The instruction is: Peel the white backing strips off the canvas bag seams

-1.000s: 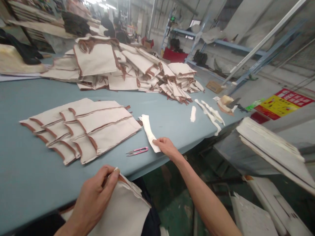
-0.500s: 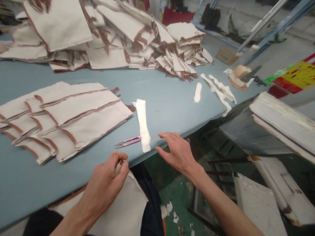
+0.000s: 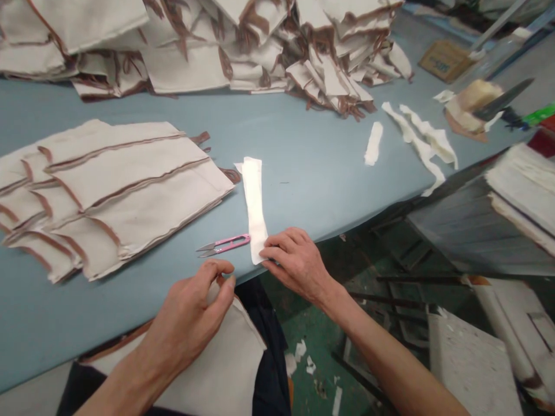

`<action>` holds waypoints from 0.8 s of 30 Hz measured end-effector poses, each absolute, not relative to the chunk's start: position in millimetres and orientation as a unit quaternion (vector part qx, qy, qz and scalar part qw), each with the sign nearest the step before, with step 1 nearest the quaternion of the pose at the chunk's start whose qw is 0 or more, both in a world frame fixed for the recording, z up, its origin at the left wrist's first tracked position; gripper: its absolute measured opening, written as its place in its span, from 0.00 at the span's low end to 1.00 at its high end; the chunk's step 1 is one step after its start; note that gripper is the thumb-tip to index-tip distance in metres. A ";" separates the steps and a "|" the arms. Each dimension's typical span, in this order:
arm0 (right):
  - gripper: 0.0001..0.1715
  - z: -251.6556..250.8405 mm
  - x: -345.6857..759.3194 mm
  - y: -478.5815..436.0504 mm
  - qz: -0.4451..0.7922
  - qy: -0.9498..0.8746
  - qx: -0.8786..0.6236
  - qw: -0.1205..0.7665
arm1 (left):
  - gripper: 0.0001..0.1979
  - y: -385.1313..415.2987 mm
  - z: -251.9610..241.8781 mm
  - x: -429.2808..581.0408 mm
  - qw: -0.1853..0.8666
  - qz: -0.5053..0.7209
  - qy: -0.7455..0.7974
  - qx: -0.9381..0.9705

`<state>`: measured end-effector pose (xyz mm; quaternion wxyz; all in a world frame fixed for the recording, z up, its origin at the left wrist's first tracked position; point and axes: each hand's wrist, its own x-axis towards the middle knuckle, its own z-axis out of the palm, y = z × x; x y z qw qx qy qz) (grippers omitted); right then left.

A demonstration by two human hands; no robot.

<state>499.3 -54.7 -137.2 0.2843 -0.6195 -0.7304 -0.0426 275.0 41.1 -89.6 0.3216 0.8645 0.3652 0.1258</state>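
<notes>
My right hand [image 3: 297, 263] has its fingertips and thumb closed on the near end of a white strip [image 3: 255, 202], which lies lengthwise on the table at its front edge. My left hand [image 3: 197, 309] is curled over the upper edge of a cream fabric piece with brown edging [image 3: 212, 370] that rests on my lap. Pale cloth shows between its thumb and forefinger, whose tips are slightly apart; the other fingers are hidden. Pink thread snips [image 3: 224, 245] lie between the hands, their handle end against the strip.
Stacked cream fabric pieces with brown edging [image 3: 143, 190] lie on the blue table [image 3: 312, 219] at left. A larger heap [image 3: 186, 69] runs along the back. Further right are a short white strip [image 3: 373, 143], ragged white strips [image 3: 418, 141], a knife [image 3: 505, 99] and a cardboard box [image 3: 444, 60].
My right hand has moved left and down to the white strip's near end and closed on it. My left hand stays over the lap piece, its thumb and forefinger slightly further apart.
</notes>
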 end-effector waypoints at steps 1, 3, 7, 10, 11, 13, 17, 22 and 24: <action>0.09 -136.7 498.8 -54.0 -0.035 -0.724 -0.624 0.292 | 0.14 41.7 -88.6 276.7 0.329 0.120 0.362 0.864; 0.11 -135.9 496.9 -52.7 -0.009 -0.702 -0.637 0.320 | 0.14 42.6 -86.3 280.3 0.340 0.115 0.357 0.862; 0.12 -134.1 492.7 -51.7 0.045 -0.650 -0.654 0.385 | 0.15 43.9 -82.5 286.2 0.349 0.111 0.357 0.859; 0.12 -132.4 492.1 -52.0 0.071 -0.614 -0.672 0.407 | 0.15 44.0 -80.7 289.6 0.353 0.110 0.356 0.858; 0.12 -131.8 492.4 -51.9 0.075 -0.605 -0.681 0.406 | 0.16 43.9 -80.2 290.9 0.352 0.111 0.354 0.860; 0.12 -130.5 492.8 -51.3 0.079 -0.589 -0.698 0.400 | 0.16 43.4 -79.0 293.7 0.345 0.113 0.345 0.866; 0.13 -128.1 492.2 -48.4 0.086 -0.554 -0.732 0.386 | 0.17 42.5 -78.5 299.6 0.318 0.116 0.316 0.887; 0.11 -123.7 492.2 -44.4 0.106 -0.527 -0.755 0.376 | 0.21 44.8 -87.4 307.2 0.267 0.086 0.268 0.922; 0.09 -119.9 494.1 -42.8 0.137 -0.501 -0.760 0.390 | 0.21 47.3 -90.3 311.4 0.244 0.050 0.263 0.932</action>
